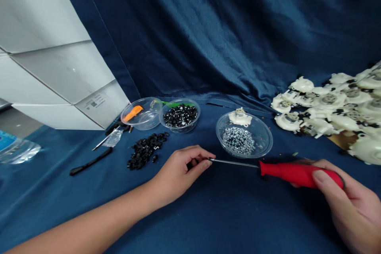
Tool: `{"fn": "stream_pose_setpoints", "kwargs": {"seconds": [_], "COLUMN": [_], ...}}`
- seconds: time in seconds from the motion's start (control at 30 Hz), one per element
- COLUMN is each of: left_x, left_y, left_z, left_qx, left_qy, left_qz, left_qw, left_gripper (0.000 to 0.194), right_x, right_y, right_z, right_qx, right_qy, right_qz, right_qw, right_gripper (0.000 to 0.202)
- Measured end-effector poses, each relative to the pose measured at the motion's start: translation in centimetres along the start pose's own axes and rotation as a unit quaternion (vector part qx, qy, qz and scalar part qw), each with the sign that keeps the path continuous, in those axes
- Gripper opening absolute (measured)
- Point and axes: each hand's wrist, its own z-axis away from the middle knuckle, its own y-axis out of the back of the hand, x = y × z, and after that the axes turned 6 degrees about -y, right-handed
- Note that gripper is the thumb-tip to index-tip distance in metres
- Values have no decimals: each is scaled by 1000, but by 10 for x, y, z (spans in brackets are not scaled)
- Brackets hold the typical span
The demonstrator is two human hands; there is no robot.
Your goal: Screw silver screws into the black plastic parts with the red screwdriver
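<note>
My right hand is wrapped round the red handle of a screwdriver, its shaft pointing left. The tip ends at the fingertips of my left hand. Thumb and forefinger of that hand are pinched together, with a tiny dark bit between them, too small to name. Behind the shaft stands a clear plastic bowl of small silver screws, with a cream plastic part resting at its far side. Left of my left hand lies a loose heap of small black parts.
Several cream plastic assemblies are piled at the right. A bowl of black pieces and one with an orange item stand at the back. White boxes, a black strip and a clear bottle are leftward.
</note>
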Motion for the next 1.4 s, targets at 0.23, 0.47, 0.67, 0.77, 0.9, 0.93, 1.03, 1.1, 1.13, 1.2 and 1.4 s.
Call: {"fn": "stream_pose_setpoints", "kwargs": {"seconds": [0.23,0.47,0.67,0.77,0.9,0.93,1.03,1.1,1.13,1.2,1.4], "left_x": [-2,-3,-3,-4,-5,-4,-3,-2,-2,-3,-4], "left_y": [2,0,1,1,1,1,1,2,2,2,0], "left_z": [0,0,1,0,-1,-1,0,1,1,1,1], "left_qx": [-4,0,6,-3,3,3,-3,-3,-3,-3,-5], "left_qy": [5,-6,-6,-5,-15,-15,-8,-5,-5,-4,-5], "left_qz": [16,9,25,24,11,11,13,16,16,14,4], "left_qw": [1000,1000,1000,1000,1000,1000,1000,1000,1000,1000,1000], "left_gripper": [26,23,26,28,27,26,26,26,26,25,23], "right_x": [-12,-9,-17,-15,-11,-12,-21,-26,-26,-21,3], "right_y": [-9,-4,-9,-8,0,1,-4,-9,-11,-10,7], "right_z": [8,2,7,7,-3,-4,-1,4,5,6,-5], "right_qx": [2,-20,-3,14,-26,-36,-16,1,1,3,-32], "right_qy": [-10,25,8,12,33,33,10,-6,-11,-13,21], "right_qz": [-32,-3,-34,-41,-20,-15,-23,-50,-63,-78,4], "right_qw": [999,999,999,999,999,999,1000,999,998,997,999], "right_gripper": [44,35,36,40,36,38,39,35,36,38,41]}}
